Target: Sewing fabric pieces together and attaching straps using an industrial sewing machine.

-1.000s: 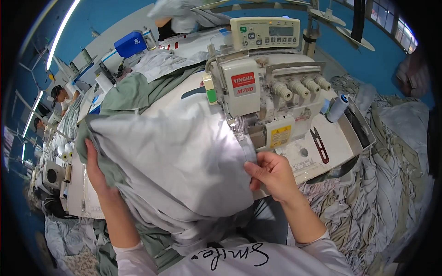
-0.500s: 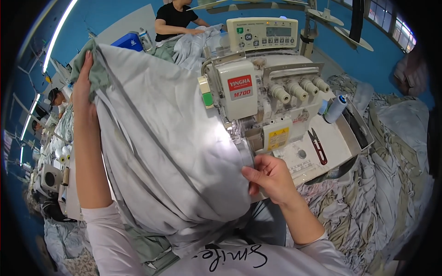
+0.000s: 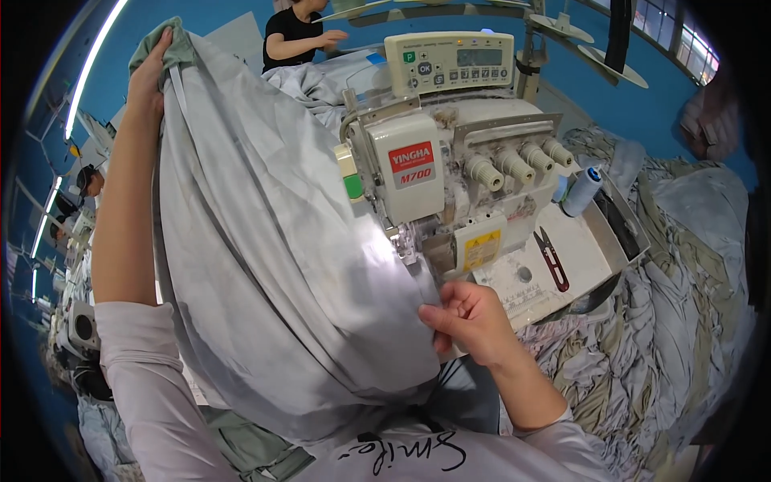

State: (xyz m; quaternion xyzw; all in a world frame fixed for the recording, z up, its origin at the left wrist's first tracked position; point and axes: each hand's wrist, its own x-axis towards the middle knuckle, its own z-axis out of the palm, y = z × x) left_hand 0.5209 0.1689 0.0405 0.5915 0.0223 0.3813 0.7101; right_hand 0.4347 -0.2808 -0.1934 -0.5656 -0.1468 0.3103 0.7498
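A large light grey cloth [image 3: 265, 233] with green fabric at its upper corner spreads over the left and middle of the view. High at the left, my left hand [image 3: 152, 72] grips that corner and lifts it, arm stretched out. My right hand [image 3: 472, 323] pinches the cloth's right edge between thumb and fingers, just below the needle area of a white overlock sewing machine [image 3: 409, 169]. Under the lit presser foot [image 3: 408, 245] runs the edge of the cloth. The fingertips behind the fabric are partly hidden.
Red-handled thread snips [image 3: 552, 261] lie on the machine's bed, near a blue thread cone [image 3: 581, 193]. Heaped grey and green cloth [image 3: 610, 353] fills the right side. Beyond the machine, a person in black [image 3: 293, 36] handles more cloth. A control panel [image 3: 450, 63] tops the machine.
My left hand has risen and moved outward, drawing the cloth up into long folds. My right hand keeps its pinch in nearly the same place. The far person's hand has lifted off the cloth.
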